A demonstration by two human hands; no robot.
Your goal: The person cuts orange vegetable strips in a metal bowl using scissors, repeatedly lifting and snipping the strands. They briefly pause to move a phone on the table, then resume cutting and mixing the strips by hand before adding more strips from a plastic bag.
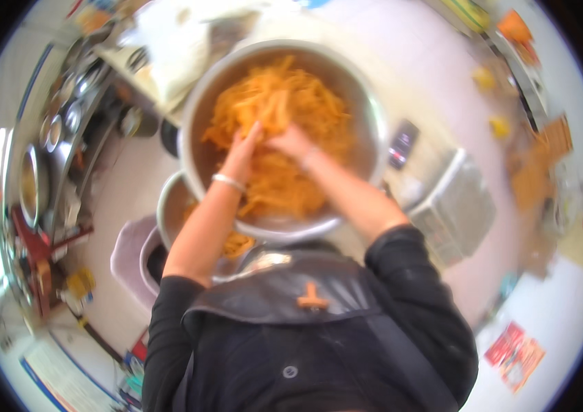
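Note:
A large round metal basin (378, 121) stands before me, with a heap of orange strips of food (317, 103) inside. My left hand (242, 152) and my right hand (294, 141) are close together in the middle of the heap. Both are partly sunk among the strips, and their fingertips are blurred or hidden. A pale bracelet circles my left wrist. Whether the fingers are closed on any strips cannot be made out.
A second metal basin (163, 211) with more orange strips sits lower left, partly under the large one. A dark phone (403, 144) lies right of the basin, near a grey box (456, 206). Shelves with metal pots (33, 185) stand at the left. A white sack (178, 51) is beyond.

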